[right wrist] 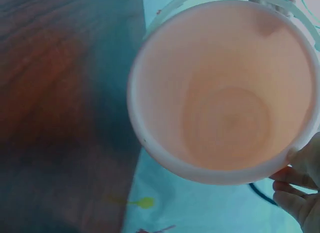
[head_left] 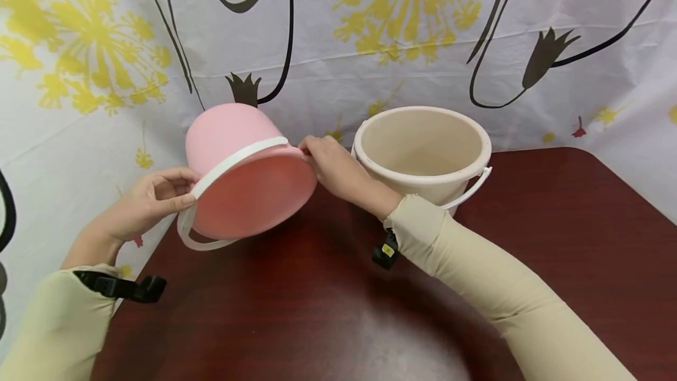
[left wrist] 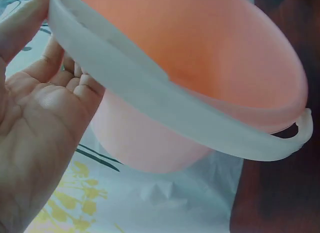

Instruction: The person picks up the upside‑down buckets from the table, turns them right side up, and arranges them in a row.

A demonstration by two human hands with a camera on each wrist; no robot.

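A pink bucket [head_left: 227, 134] is tipped on its side above the left part of the table, its mouth turned toward me and downward. My left hand [head_left: 153, 199] pinches the rim and the white handle [left wrist: 150, 108] at its left side. On the opposite side my right hand [head_left: 338, 166] grips the rim, thumb on the inner edge in the right wrist view. The bucket's inside [right wrist: 230, 113] shows bare walls and a ringed bottom. Just right of my right hand stands a cream bucket [head_left: 423, 180], upright, its white handle [head_left: 471, 190] hanging down at the right.
The dark red table [head_left: 296, 310] carries the cream bucket near its back edge. Behind and left hangs a white cloth [head_left: 317, 34] with yellow flowers and dark stems. Black wrist cameras [head_left: 386, 250] are strapped over both sleeves.
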